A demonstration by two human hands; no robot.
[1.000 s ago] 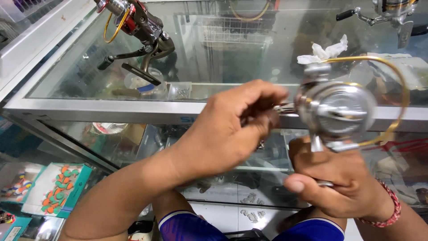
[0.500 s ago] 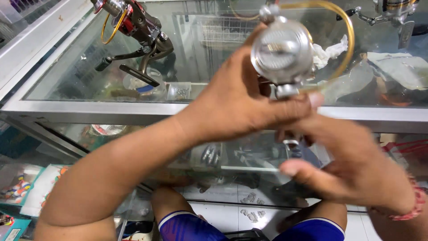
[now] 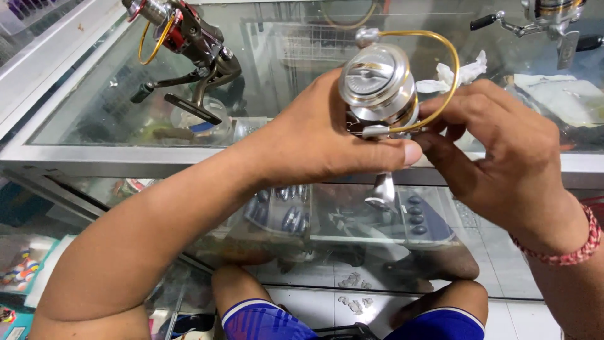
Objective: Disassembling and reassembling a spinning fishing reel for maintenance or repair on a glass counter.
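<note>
A silver spinning fishing reel [image 3: 377, 85] with a gold bail wire is held up in front of me, spool facing the camera. My left hand [image 3: 321, 135] grips its body from the left, thumb stretched under the spool. My right hand [image 3: 503, 151], with a red braided wristband, touches the reel's right side, fingers curled at the bail wire. The reel's foot [image 3: 380, 189] hangs down below my hands.
A glass display counter [image 3: 94, 157] lies under my hands. A dark reel with red and gold parts [image 3: 182, 50] rests on it at the back left, another reel [image 3: 547, 16] at the back right, with crumpled white tissue [image 3: 462, 72] nearby. Small tackle shows inside the case.
The reel was low at the right a second ago; I lifted it and turned it spool-forward. My left hand moved onto its body, and my right hand shifted from below to its right side.
</note>
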